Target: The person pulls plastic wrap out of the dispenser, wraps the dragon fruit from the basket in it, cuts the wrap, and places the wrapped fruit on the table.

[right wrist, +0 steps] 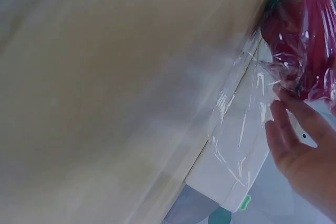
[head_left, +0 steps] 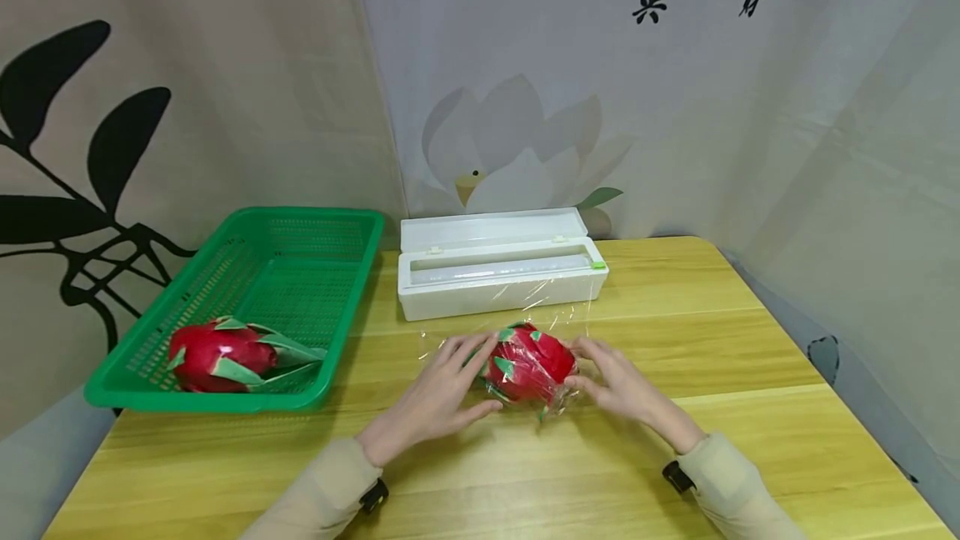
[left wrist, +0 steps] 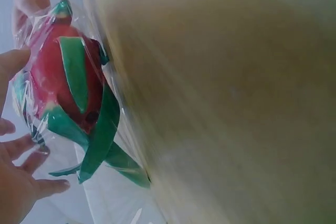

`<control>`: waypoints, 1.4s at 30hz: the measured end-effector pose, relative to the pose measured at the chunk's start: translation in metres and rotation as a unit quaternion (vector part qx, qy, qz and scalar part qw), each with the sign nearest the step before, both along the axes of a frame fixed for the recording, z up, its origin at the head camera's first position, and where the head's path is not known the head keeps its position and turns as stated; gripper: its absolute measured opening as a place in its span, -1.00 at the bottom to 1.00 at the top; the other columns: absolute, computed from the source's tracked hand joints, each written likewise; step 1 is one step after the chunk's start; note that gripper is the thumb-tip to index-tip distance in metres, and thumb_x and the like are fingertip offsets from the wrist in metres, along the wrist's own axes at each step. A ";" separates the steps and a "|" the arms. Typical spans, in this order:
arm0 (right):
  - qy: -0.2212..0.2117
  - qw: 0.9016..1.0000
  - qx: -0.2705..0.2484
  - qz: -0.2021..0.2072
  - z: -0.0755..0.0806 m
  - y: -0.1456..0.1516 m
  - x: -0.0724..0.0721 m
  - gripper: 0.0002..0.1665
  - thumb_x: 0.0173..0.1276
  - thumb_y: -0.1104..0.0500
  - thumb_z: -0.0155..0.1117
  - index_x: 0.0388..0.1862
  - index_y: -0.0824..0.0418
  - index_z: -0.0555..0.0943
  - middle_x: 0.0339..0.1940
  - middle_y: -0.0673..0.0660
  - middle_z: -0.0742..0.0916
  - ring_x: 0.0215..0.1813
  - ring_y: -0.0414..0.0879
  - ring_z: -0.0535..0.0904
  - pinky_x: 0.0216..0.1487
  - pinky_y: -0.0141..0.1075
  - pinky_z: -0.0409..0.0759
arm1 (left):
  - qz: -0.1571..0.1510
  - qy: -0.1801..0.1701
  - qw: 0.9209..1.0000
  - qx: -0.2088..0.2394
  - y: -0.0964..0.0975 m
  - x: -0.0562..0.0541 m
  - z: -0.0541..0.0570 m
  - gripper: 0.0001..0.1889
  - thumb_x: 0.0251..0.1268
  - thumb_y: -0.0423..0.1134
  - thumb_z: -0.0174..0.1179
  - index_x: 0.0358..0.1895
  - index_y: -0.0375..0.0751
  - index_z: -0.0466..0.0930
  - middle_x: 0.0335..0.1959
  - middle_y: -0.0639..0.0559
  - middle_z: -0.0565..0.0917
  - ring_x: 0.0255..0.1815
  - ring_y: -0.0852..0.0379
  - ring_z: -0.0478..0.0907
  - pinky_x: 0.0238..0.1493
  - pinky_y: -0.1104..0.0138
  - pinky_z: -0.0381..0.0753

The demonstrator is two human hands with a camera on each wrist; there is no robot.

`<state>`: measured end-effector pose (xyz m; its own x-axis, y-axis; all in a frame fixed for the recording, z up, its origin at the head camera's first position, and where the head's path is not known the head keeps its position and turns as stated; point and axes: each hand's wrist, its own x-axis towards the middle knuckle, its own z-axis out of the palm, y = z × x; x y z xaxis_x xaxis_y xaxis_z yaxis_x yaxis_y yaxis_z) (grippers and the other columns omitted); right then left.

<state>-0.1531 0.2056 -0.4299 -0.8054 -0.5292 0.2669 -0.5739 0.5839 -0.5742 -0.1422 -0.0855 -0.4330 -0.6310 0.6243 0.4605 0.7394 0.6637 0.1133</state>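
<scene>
A red dragon fruit (head_left: 528, 363) with green scales lies on the table, covered in clear plastic wrap (right wrist: 239, 124). Loose film spreads out behind it toward the white box. My left hand (head_left: 442, 390) is at the fruit's left side, its fingers loosely spread and the fingertips against the wrapped surface. From the other end, my right hand (head_left: 618, 382) meets the fruit with slightly bent fingers. In the right wrist view its fingertips (right wrist: 282, 92) touch crumpled film there. Long green leaves (left wrist: 100, 135) show through the wrap in the left wrist view.
Behind the fruit stands a white cling-film dispenser (head_left: 502, 298), its lid raised and a film roll inside. On the left, a green plastic basket (head_left: 360, 307) holds another dragon fruit (head_left: 221, 355). A printed curtain hangs behind the wooden table (head_left: 720, 340).
</scene>
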 end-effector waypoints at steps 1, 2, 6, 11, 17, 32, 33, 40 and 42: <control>-0.004 1.000 0.003 -0.003 0.000 0.000 -0.001 -0.61 0.26 0.16 0.29 0.04 0.21 0.47 -0.01 0.23 0.69 0.07 0.21 0.62 0.06 0.04 0.61 | -0.001 0.007 1.000 -0.003 0.000 -0.001 0.000 -0.07 0.12 0.17 0.26 0.45 -0.26 0.10 0.35 -0.15 0.38 0.21 0.01 0.39 0.23 0.14 0.51; -0.010 1.000 0.001 -0.003 -0.001 0.000 -0.001 -0.62 0.27 0.16 0.28 0.04 0.21 0.47 0.00 0.22 0.69 0.06 0.20 0.63 0.05 0.03 0.62 | -0.001 0.011 1.000 -0.004 0.000 -0.002 -0.001 -0.07 0.11 0.17 0.27 0.45 -0.25 0.11 0.34 -0.15 0.39 0.19 0.02 0.40 0.21 0.15 0.52; -0.013 1.000 -0.013 0.007 -0.001 0.000 -0.003 -0.56 0.27 0.22 0.27 0.12 0.25 0.45 0.07 0.21 0.67 0.01 0.12 0.66 0.04 -0.08 0.65 | -0.004 0.015 1.000 -0.002 0.000 -0.005 -0.001 -0.10 0.10 0.17 0.27 0.45 -0.19 0.14 0.33 -0.15 0.42 0.17 0.02 0.43 0.19 0.16 0.53; 0.013 1.000 -0.018 0.001 0.000 -0.001 -0.004 -0.48 0.19 0.29 0.33 0.15 0.30 0.46 0.05 0.17 0.55 -0.02 0.07 0.66 0.02 -0.17 0.66 | -0.011 0.001 1.000 0.019 0.001 -0.006 -0.001 -0.10 0.09 0.13 0.30 0.44 -0.22 0.16 0.34 -0.21 0.37 0.29 -0.10 0.41 0.30 0.01 0.43; 0.028 0.999 -0.010 -0.020 0.002 -0.002 -0.007 -0.52 0.17 0.29 0.35 0.08 0.35 0.52 -0.14 0.10 0.58 -0.04 0.08 0.65 0.02 -0.12 0.66 | -0.010 0.003 1.000 0.025 0.002 -0.012 -0.002 -0.09 0.06 0.13 0.33 0.43 -0.23 0.18 0.34 -0.21 0.35 0.30 -0.12 0.41 0.31 0.01 0.42; 0.017 1.000 -0.026 0.003 0.004 0.003 -0.019 -0.40 0.21 0.32 0.30 0.25 0.26 0.41 -0.02 0.23 0.71 -0.03 0.07 0.66 0.03 -0.05 0.65 | -0.011 -0.031 0.999 -0.009 0.009 -0.025 -0.003 -0.01 -0.05 0.22 0.38 0.47 0.02 0.11 0.42 -0.22 0.27 0.26 -0.18 0.47 0.41 -0.16 0.14; 0.023 0.999 -0.025 0.005 0.004 0.004 -0.020 -0.44 0.21 0.33 0.30 0.21 0.27 0.45 0.01 0.23 0.70 -0.03 0.07 0.66 0.02 -0.07 0.65 | -0.010 -0.034 0.999 -0.010 0.009 -0.026 -0.004 -0.01 -0.05 0.23 0.37 0.48 0.02 0.11 0.42 -0.22 0.27 0.26 -0.19 0.47 0.41 -0.17 0.15; 0.008 1.000 -0.016 -0.006 0.006 0.003 -0.022 -0.65 0.34 0.27 0.19 0.10 0.28 0.55 0.10 0.22 0.68 0.03 0.08 0.65 0.06 -0.04 0.62 | 0.004 -0.059 0.998 -0.029 0.011 -0.031 -0.003 -0.01 0.02 0.24 0.31 0.50 0.03 0.03 0.43 -0.25 0.26 0.32 -0.19 0.41 0.40 -0.17 0.19; -0.014 1.000 -0.011 -0.015 0.009 0.002 -0.021 -0.62 0.39 0.18 0.17 0.14 0.26 0.54 0.13 0.21 0.67 0.08 0.09 0.63 0.11 -0.01 0.60 | 0.003 -0.061 0.998 -0.028 0.011 -0.032 -0.003 -0.02 0.03 0.24 0.31 0.50 0.02 0.04 0.42 -0.26 0.27 0.32 -0.19 0.40 0.40 -0.17 0.18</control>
<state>-0.1741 0.2072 -0.4214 -0.8285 -0.4981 0.2559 -0.5396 0.5878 -0.6028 -0.1742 -0.0747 -0.4363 -0.6846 0.6422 0.3448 0.7178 0.6765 0.1650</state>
